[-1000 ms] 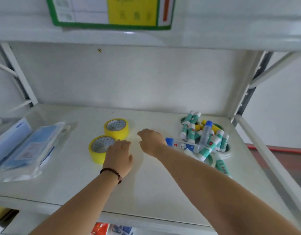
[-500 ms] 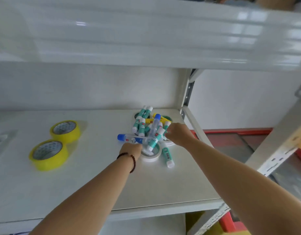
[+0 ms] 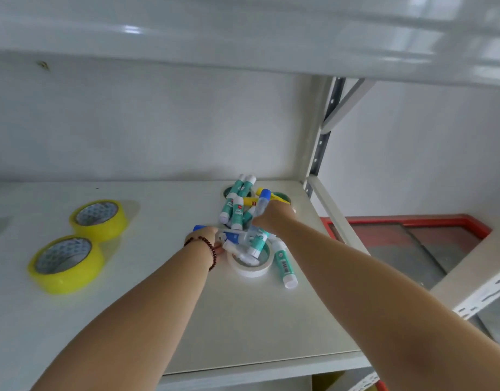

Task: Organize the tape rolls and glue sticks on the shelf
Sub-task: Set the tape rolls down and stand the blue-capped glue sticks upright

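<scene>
We see the glue sticks (image 3: 237, 210) heaped at the shelf (image 3: 158, 306) back right, most with long axes running 12 to 6 o'clock, one lone stick (image 3: 282, 263) lying at the heap's 5 o'clock. Our left hand (image 3: 206, 238) pinches a blue-capped tube (image 3: 232, 235) lying crosswise; our right hand (image 3: 274, 218) grips another blue-capped tube (image 3: 263, 203). A white tape roll (image 3: 251, 269) sits under the heap; two yellow tape rolls (image 3: 82, 244) lie well apart at 9 o'clock.

A glossy painted-metal shelf (image 3: 243, 320) is seen; shiny translucent yellow tape rolls (image 3: 67, 262) and smooth plastic glue sticks (image 3: 282, 262) are shown.
</scene>
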